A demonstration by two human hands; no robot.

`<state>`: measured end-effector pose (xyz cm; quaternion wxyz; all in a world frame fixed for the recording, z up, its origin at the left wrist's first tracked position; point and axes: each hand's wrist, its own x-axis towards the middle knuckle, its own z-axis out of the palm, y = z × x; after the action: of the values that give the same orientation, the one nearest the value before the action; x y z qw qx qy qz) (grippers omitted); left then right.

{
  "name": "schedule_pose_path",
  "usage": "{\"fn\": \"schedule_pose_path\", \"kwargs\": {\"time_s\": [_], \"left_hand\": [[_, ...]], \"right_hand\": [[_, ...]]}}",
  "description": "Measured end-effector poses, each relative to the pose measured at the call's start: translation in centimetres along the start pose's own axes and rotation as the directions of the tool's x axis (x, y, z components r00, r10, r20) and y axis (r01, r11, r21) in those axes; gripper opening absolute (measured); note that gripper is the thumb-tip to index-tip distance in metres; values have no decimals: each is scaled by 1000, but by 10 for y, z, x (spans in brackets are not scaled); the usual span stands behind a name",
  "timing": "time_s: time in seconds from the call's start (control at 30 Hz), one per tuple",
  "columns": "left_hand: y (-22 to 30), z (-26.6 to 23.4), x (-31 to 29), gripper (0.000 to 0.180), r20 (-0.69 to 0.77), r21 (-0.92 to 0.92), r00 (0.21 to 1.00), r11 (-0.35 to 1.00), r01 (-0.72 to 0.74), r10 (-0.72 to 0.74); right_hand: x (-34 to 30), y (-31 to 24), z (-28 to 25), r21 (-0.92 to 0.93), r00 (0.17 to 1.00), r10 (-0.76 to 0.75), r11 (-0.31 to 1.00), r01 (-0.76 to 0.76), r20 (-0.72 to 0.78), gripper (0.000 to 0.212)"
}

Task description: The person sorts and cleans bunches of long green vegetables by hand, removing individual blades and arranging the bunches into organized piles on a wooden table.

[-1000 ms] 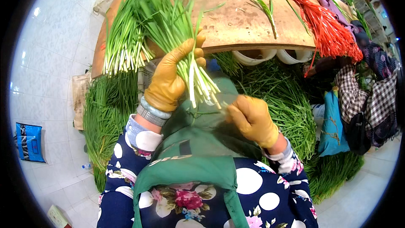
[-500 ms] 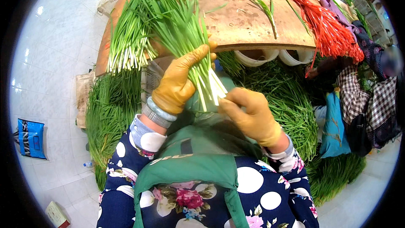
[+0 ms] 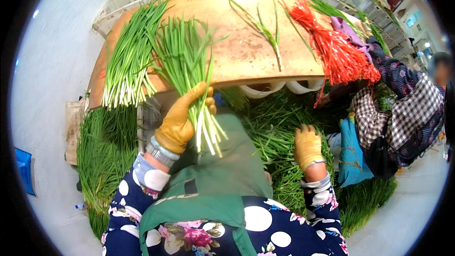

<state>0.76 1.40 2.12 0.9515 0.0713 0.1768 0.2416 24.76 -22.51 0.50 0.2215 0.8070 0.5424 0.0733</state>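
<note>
My left hand [image 3: 180, 121], in a yellow rubber glove, is closed around a bunch of garlic chives [image 3: 185, 57]. Their pale cut ends [image 3: 207, 130] point down toward me, and the green leaves lean over the near edge of the wooden table. My right hand [image 3: 308, 148], gloved the same way, is low over a heap of loose chives [image 3: 284, 170] at the right of my lap. Its fingers are bent away from me and slightly apart, with no chives visible in them. On the table's left, a laid-out bundle of chives [image 3: 135, 52] has its white ends toward me.
A few stray stalks [image 3: 270, 35] and a bunch of red plastic ties [image 3: 332, 42] lie on the wooden table [image 3: 237, 61]. Another heap of chives [image 3: 109, 147] stands at the left. White buckets [image 3: 303, 86] sit under the table. A co-worker's checkered clothing [image 3: 412, 109] is close at the right.
My right hand has left the pale ends of the bunch and moved right, down to the heap. My left hand still grips the bunch, slightly lower and further left. The view has shifted.
</note>
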Motion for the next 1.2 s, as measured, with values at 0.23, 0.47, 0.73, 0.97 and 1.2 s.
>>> {"fn": "schedule_pose_path", "kwargs": {"time_s": [0.23, 0.47, 0.73, 0.97, 1.2], "left_hand": [[-1, -11, -3, 35, 88, -19, 995, 998, 58, -56], [2, 22, -16, 31, -25, 172, 996, 982, -82, 87], [-17, 9, -13, 32, -37, 410, 996, 910, -62, 84], [-37, 6, 4, 30, -47, 471, 999, 882, 0, 25], [-46, 15, 3, 29, -72, 601, 983, 794, -93, 170]], "right_hand": [[104, -1, -90, 703, 780, 320, 682, 204, -537, 22], [199, 31, -80, 704, 929, 338, 696, -141, -149, 29], [77, -29, -91, 856, 977, -199, -489, -167, 77, 26], [39, -68, -71, 797, 948, -307, -550, -249, 85, 22], [37, -97, -54, 862, 997, 59, -507, -13, 50, 10]]}}
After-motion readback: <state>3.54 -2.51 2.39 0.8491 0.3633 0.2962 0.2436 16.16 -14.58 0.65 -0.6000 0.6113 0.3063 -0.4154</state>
